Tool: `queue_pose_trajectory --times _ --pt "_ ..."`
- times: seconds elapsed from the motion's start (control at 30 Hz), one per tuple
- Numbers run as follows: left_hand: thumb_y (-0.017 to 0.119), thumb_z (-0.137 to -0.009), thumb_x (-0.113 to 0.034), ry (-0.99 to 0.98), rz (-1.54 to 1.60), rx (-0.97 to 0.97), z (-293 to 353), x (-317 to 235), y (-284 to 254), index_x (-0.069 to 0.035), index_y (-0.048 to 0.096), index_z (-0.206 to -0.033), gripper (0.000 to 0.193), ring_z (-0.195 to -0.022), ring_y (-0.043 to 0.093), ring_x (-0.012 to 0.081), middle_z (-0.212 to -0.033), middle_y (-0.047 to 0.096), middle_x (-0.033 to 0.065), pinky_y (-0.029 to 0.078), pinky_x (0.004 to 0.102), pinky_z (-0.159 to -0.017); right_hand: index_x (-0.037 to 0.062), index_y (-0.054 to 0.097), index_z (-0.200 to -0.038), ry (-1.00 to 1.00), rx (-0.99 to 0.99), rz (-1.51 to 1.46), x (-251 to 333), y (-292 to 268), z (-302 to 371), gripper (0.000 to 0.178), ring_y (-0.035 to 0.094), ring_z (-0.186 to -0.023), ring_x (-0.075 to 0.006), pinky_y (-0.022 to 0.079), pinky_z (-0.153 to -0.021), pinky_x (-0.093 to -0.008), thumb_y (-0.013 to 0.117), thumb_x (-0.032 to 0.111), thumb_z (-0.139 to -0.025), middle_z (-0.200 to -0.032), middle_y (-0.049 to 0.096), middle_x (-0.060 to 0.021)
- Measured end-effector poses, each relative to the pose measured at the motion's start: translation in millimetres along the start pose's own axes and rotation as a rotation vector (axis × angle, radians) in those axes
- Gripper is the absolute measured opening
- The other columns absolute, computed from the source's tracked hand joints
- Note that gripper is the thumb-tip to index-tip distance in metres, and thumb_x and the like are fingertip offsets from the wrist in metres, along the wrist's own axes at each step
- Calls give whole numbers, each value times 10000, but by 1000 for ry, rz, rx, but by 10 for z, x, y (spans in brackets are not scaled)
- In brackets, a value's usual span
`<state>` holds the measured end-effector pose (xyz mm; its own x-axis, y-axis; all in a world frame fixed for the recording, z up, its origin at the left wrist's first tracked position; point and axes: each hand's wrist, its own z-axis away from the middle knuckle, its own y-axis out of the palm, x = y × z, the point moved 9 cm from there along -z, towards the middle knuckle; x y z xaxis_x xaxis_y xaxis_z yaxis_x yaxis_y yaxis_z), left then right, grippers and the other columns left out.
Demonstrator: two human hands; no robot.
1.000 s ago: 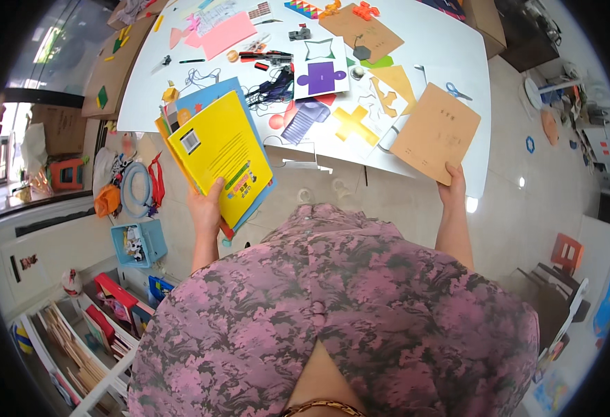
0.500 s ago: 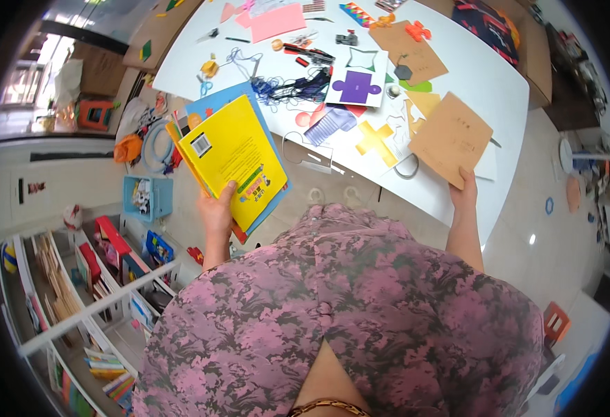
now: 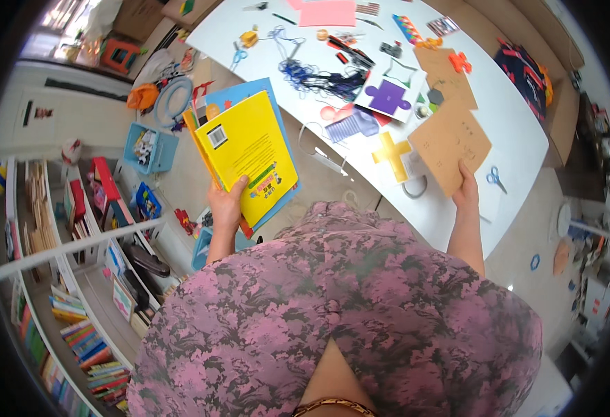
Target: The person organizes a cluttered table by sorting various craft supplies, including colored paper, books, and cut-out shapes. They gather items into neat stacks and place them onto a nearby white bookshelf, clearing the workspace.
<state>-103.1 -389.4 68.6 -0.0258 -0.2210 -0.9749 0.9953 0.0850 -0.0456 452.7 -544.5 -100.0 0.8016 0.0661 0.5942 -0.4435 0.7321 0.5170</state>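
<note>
My left hand (image 3: 226,207) grips a stack of thin books by the lower left edge, with the thumb on top. A yellow book (image 3: 253,156) lies uppermost, and a blue book (image 3: 282,115) sticks out behind it. A brown board (image 3: 451,147) is in my right hand (image 3: 466,187), held at its lower right edge over the table. Close to it on the table lie a yellow cross shape (image 3: 392,158), a grey ring (image 3: 416,195) and blue scissors (image 3: 497,178).
The white table (image 3: 444,226) carries tangled dark cords (image 3: 326,82), a purple puzzle-shaped piece (image 3: 388,98) and pink sheets (image 3: 327,12). On the floor at left stand a blue basket (image 3: 159,154) and a white shelf (image 3: 76,249) full of books.
The view has swung to the left, showing more of the shelf. The board has shifted in view, and the blue scissors beside it now show. Both hands keep their holds.
</note>
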Motion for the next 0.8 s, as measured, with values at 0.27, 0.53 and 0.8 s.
queue_pose_trajectory --times 0.27,0.53,0.8 --pt "622 -780 -6 76 -56 -149 -7 221 -171 51 522 -1034 278 -811 621 163 -934 644 112 497 283 -704 -18 419 -1254 -98 343 715 -257 1544 -322 485 542 -1055 -227 447 -893 -322 582 104 -814 -1189 535 -126" --pt "612 -788 5 7 14 -340 133 575 -388 39 508 -1085 317 -859 618 173 -990 634 127 501 291 -748 -47 576 -1061 -336 554 1333 -753 2994 -933 312 569 -893 -156 442 -807 -288 618 147 -820 -996 633 -94" --pt "640 -754 -29 25 -163 -666 313 644 -671 42 494 -1113 394 -823 636 193 -961 647 149 490 293 -723 -38 447 -1212 61 995 698 -1841 3909 -1149 386 522 -1034 -184 398 -912 -301 560 94 -867 -1165 540 -107"
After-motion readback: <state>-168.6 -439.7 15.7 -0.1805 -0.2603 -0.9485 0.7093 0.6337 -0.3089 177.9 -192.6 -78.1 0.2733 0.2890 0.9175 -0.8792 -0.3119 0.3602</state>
